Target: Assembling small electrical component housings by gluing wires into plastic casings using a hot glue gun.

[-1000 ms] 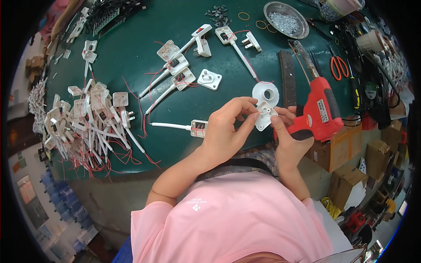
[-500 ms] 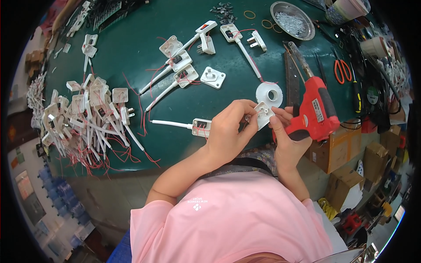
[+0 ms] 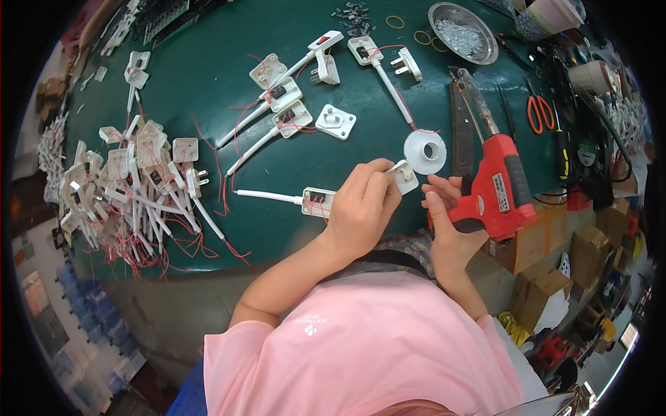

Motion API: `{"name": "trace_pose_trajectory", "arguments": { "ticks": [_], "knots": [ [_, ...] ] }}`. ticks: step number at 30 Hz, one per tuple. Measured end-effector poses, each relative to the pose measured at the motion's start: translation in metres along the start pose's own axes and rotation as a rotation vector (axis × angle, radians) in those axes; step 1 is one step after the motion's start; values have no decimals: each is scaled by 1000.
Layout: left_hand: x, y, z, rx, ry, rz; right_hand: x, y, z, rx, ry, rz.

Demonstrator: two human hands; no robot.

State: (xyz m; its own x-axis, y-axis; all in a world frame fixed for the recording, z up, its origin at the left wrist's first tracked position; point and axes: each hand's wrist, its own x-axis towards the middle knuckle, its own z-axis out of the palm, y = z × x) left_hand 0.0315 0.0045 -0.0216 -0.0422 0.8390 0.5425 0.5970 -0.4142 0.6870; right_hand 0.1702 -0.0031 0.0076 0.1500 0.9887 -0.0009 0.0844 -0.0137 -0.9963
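My left hand [image 3: 364,208] pinches a small white plug cover [image 3: 406,177] by its edge, its hollow side showing. My right hand [image 3: 451,222] grips a red and black soldering gun [image 3: 496,184] in its palm, thumb and forefinger apart and off the cover. The gun's long metal tip points away over the table. Beyond the cover lies a white spool [image 3: 425,152]. Partly covered by my left hand is an open white plug housing [image 3: 317,202] with red wires and a white cable.
A heap of white wired plugs [image 3: 139,187] lies at the left. Farther back are more open housings [image 3: 291,119], a plug piece with prongs [image 3: 336,122] and a metal bowl of small clear parts [image 3: 444,14]. Orange-handled scissors [image 3: 540,114] and a screwdriver [image 3: 562,152] lie at the right.
The right thumb and fingers have let go of the plug cover and moved slightly down with the soldering gun. My left hand now holds the cover alone, drawn a little left.
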Motion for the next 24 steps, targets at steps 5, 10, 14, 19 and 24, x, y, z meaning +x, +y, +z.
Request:
{"name": "trace_pose_trajectory", "arguments": {
  "ticks": [5, 10, 14, 19, 24],
  "knots": [
    [14, 1, 8, -44, 10, -15, 2, -14, -10, 110, 117, 20],
    [28, 2, 13, -177, -7, -244, 15, -17, -23, 132, 151, -9],
    [27, -4, 4, -111, 4, -338, 30, -6, -19, 265, 83, 6],
    [23, -7, -6, -85, -4, -316, 49, 7, -5, 262, 21, -87],
    [20, -10, -12, -130, 2, -321, 41, 10, 12, 278, -23, -15]
  ]
}}
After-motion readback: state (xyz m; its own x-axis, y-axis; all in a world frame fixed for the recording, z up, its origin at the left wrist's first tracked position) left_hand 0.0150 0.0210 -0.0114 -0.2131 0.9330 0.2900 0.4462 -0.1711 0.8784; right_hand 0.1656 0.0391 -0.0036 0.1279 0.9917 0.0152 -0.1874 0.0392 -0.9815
